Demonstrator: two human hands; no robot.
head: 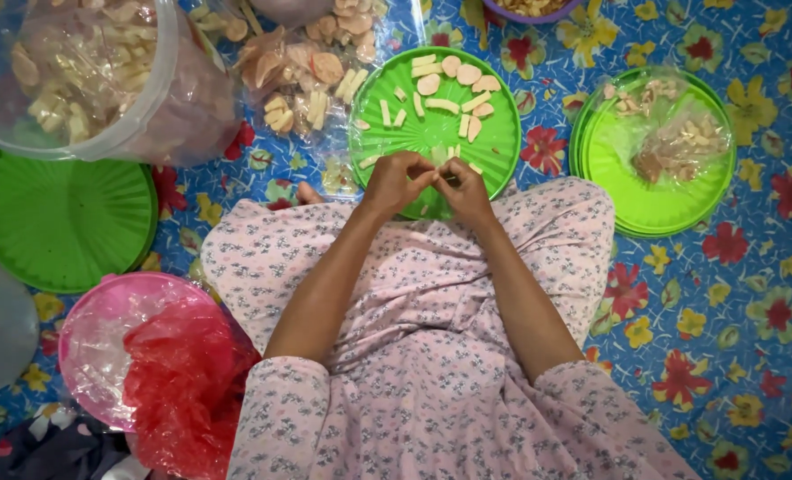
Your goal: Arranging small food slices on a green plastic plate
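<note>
Over the near rim of the round green plastic plate, we have both hands drawn together, fingertips meeting. Our left hand and our right hand are curled nearly closed, pinching between them a small pale strip of cracker, though it is too small for us to make out clearly. More pale cracker pieces, some round and some stick-shaped, lie scattered across the far half of that plate.

We sit on a blue floor cloth printed with red and yellow flowers, our knees covered by a pink flowered garment. To the right lies a second green plate bearing clear plastic bags of crackers. Beyond the middle plate a clear bag of crackers rests on the cloth, just beside a large clear plastic tub filled with more. At our left lie a ribbed green lid and a pink bowl with a red plastic bag draped over its rim.
</note>
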